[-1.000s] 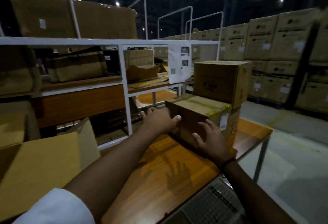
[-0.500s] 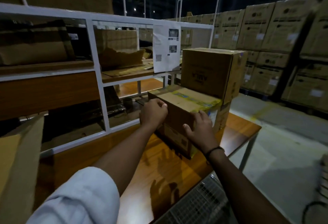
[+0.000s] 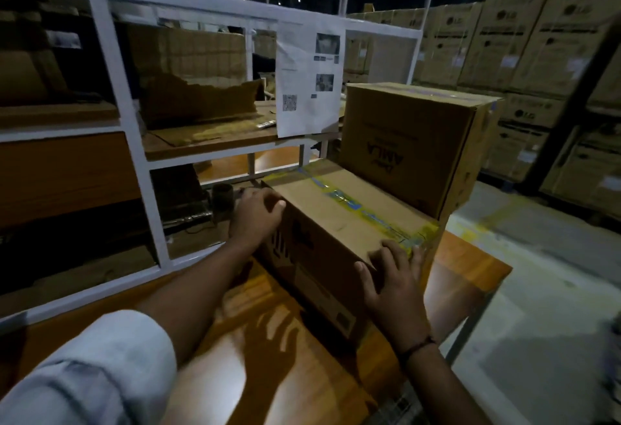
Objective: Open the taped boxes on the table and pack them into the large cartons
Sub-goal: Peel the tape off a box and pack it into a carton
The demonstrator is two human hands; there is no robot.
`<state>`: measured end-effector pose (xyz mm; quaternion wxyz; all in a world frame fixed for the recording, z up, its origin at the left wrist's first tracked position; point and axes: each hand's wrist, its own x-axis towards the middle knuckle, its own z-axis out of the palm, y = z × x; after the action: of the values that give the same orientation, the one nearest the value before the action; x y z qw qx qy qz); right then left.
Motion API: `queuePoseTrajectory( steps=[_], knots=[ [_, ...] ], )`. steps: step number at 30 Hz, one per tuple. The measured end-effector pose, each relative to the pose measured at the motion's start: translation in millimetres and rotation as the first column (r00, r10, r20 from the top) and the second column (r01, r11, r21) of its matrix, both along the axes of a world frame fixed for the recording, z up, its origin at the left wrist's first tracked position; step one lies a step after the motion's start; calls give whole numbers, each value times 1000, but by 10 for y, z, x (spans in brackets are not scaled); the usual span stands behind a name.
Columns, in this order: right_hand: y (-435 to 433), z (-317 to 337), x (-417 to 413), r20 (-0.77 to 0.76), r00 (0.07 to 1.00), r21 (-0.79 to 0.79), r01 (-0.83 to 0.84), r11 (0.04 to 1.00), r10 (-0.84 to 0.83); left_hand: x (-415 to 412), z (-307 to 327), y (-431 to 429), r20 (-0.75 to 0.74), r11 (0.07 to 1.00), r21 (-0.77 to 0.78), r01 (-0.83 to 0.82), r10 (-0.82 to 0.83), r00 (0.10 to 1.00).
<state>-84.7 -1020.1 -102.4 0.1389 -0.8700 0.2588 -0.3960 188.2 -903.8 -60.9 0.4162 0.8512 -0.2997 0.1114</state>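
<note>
Right hand (image 3: 393,286) shifted to taped box (image 3: 336,222) corner, upside-down AMLA box (image 3: 403,142) behind

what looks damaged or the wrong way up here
The tall box behind the taped box is upside down: its print reads inverted. On the shelf, a cardboard sheet has a ragged, torn top edge.
</note>
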Motion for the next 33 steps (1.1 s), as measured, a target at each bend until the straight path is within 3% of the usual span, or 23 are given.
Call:
queuePoseTrajectory(
  steps=[5, 9, 14, 20, 26, 33],
  knots=[
    [-235, -23, -84, 4, 996, 26, -87, 996, 87, 282, -111, -142, -74, 991, -129, 16, -26, 997],
    [-292, -7, -102, 42, 986, 27, -164, 986, 163, 391, -269, -125, -66, 987, -140, 84, -94, 993],
    [-621, -12, -163, 114, 952, 162, -299, 941, 283, 124, -301, 188, -201, 974, -223, -37, -9, 980],
    [-1010, -2, 1, 196, 875, 281, -483, 829, 444, -690, -375, 578, -209, 914, -284, -291, 237, 949],
    [-1075, 65, 406, 281, 785, 230, -613, 756, 552, -1277, -456, 909, -229, 861, -227, -455, 407, 884],
    [-1006, 87, 600, 332, 698, 225, -712, 665, 635, -1545, -359, 1098, -192, 848, -195, -493, 459, 867]
  ],
)
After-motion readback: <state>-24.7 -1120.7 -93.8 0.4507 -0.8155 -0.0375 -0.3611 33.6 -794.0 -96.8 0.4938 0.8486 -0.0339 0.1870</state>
